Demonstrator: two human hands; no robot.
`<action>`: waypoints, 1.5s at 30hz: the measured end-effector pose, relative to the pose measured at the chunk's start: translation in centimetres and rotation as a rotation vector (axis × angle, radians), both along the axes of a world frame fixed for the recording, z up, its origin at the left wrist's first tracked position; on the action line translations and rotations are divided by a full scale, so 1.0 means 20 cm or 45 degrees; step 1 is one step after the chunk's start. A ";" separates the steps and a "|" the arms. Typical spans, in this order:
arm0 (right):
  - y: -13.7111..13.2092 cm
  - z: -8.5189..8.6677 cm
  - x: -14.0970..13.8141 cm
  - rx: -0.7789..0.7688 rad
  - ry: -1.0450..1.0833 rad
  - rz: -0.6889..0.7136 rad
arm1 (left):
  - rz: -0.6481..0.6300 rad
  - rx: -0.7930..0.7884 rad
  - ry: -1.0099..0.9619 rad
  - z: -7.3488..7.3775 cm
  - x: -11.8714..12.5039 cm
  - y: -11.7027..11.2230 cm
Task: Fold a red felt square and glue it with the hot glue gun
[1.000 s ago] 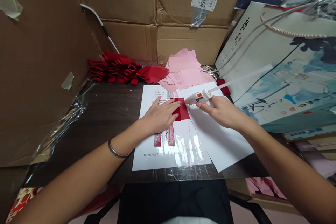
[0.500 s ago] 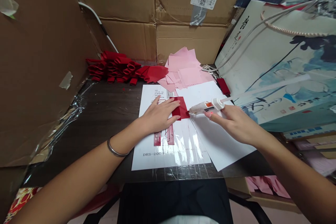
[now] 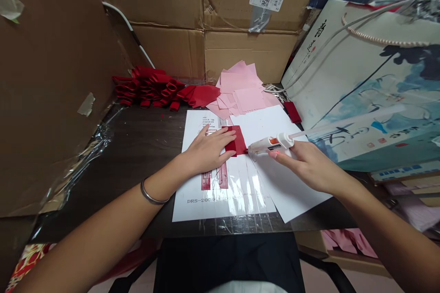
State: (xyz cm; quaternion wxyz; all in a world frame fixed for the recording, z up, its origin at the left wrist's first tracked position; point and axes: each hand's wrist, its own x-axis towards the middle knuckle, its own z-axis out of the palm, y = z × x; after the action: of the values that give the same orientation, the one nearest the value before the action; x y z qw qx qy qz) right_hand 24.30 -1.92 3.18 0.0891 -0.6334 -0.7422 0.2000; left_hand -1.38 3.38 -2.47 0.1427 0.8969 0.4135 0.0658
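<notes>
**"Glue gun (image 3: pixel 268 143) very near that red paper, isn't it? What are your hands doing?"**

"I'm pressing my left hand (image 3: pixel 206 152) down flat, fingers slightly spread, with the fingertips (image 3: pixel 228 132) resting on the red paper piece (image 3: pixel 235 141). The piece is lying just ahead of that hand on the printed sheet (image 3: pixel 202 121). My right hand (image 3: pixel 314 167) is pinching the gun between thumb and fingers, with the nozzle right at the paper's right edge. I can't tell whether it's touching."

**"What are you worrying about?"**

"I'm worrying about my left fingertips, because they're sitting close to the nozzle. If my right hand drifts left, any hot glue there could burn them. If my left hand eases off, the piece could start sliding across the sheet. A glue string could also land on the white sheet (image 3: pixel 288 187) beside it and stick things together. And the long glue stick (image 3: pixel 347 121) is reaching toward the painted gift bag (image 3: pixel 374 73), so a bump there could twist the gun."
</notes>
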 end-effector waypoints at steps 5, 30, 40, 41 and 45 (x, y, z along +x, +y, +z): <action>0.00 0.00 0.00 0.011 0.010 0.036 | 0.001 -0.013 0.005 0.00 0.00 0.00; 0.06 -0.03 0.01 -0.016 0.024 0.002 | 0.021 -0.046 -0.038 0.01 0.00 0.00; 0.10 0.00 -0.03 -0.020 0.015 0.006 | 0.012 -0.055 -0.059 0.00 0.00 0.01; 0.11 0.00 -0.03 -0.022 0.010 0.007 | 0.010 -0.058 -0.059 0.00 0.00 0.01; 0.13 -0.01 -0.03 -0.007 -0.036 0.014 | 0.016 -0.054 -0.060 0.00 0.00 0.01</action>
State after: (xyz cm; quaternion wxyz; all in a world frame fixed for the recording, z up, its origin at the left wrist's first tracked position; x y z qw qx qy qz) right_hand 23.72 0.61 2.92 0.0758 -0.6322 -0.7464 0.1935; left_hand -1.36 3.51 -2.39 0.1711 0.8892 0.4169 0.0789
